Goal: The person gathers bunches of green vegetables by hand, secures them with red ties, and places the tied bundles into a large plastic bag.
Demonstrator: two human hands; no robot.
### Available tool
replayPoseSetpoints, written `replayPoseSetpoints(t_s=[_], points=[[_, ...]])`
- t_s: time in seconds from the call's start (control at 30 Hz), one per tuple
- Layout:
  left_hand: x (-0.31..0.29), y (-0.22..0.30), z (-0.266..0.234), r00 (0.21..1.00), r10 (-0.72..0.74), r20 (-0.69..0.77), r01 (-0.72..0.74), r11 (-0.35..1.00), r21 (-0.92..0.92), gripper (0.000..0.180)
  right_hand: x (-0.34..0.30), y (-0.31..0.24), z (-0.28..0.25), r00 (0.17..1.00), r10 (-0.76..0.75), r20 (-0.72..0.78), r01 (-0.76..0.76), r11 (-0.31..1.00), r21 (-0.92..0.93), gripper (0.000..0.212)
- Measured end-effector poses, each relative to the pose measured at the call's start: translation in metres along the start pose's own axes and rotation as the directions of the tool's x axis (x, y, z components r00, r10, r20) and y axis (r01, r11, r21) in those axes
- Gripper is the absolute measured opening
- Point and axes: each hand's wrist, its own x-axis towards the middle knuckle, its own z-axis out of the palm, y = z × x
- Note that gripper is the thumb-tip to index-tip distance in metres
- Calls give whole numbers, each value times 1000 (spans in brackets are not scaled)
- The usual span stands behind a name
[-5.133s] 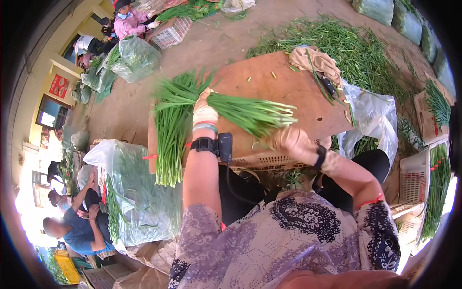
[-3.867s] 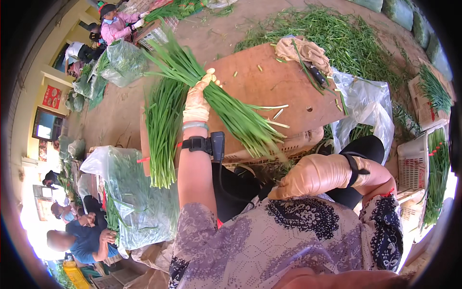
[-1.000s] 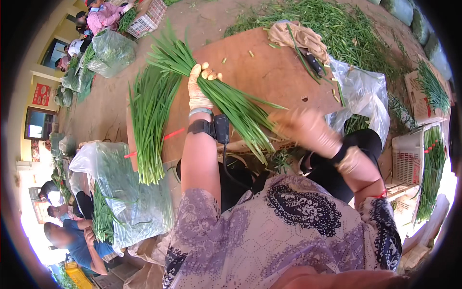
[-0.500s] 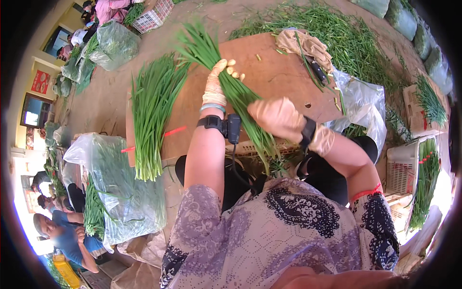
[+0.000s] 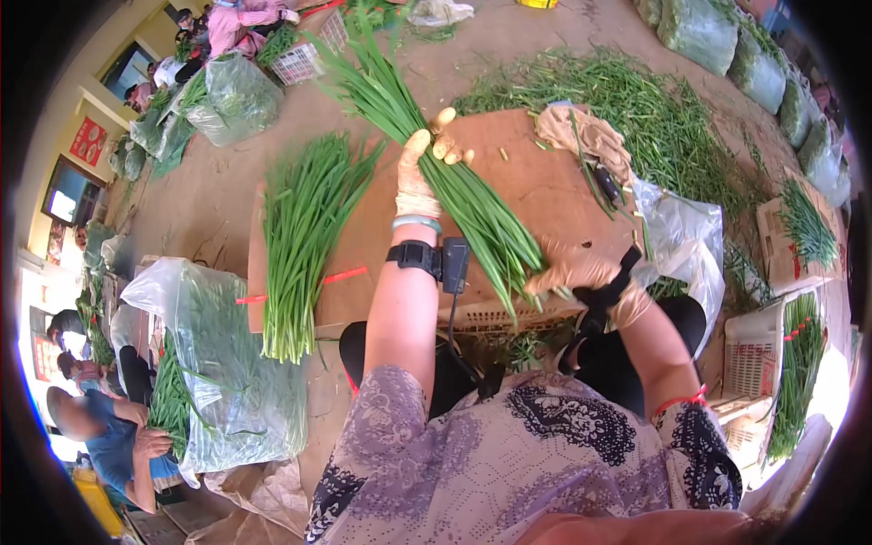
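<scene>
My left hand (image 5: 420, 168), in a pale glove, is closed around the middle of a bunch of long flat green leaves, which look like garlic chives (image 5: 481, 213). The bunch slants over the brown board (image 5: 381, 263), its loose tips fanning to the far left. At the bunch's near right end is my right hand (image 5: 586, 271), also gloved and smeared by motion; how its fingers sit on the stalk ends is unclear. Left of my left hand, a larger heap of chives (image 5: 313, 245) lies on the board across a red strip (image 5: 350, 275).
A beige cloth (image 5: 586, 136) and a black-handled tool (image 5: 607, 184) lie at the board's far right. Clear plastic (image 5: 677, 227) drapes over its right side. Beyond spread loose leaves (image 5: 581, 91). A clear bag of greens (image 5: 241, 363) stands at left, near a seated person (image 5: 113, 427); crates (image 5: 754, 350) stand right.
My right hand has moved down and right along the bunch towards its near end. My left hand keeps its hold. The whole view has shifted slightly.
</scene>
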Motion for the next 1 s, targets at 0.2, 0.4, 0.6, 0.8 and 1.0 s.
replayPoseSetpoints(t_s=[0.2, 0.4, 0.6, 0.8, 1.0], points=[[-22, 26, -19, 856, 123, -502, -14, 976, 216, 67, -9, -36, 33, 941, -68, -332, 127, 979, 158, 58], [-128, 73, -136, 494, 538, -683, -124, 821, 557, 48, -7, 9, 19, 869, 161, -467, -80, 979, 190, 45], [-179, 15, -117, 548, 523, -653, 234, 654, 720, 56, -15, 14, -3, 773, 173, -610, 84, 926, 369, 30], [-175, 6, 19, 560, 310, -768, 688, 342, 640, 42, -28, 74, -48, 559, -195, -806, -420, 772, -478, 29], [-196, 19, 11, 638, 322, -699, 669, 217, 711, 37, -28, 10, 36, 641, -398, -656, -386, 571, -724, 31]])
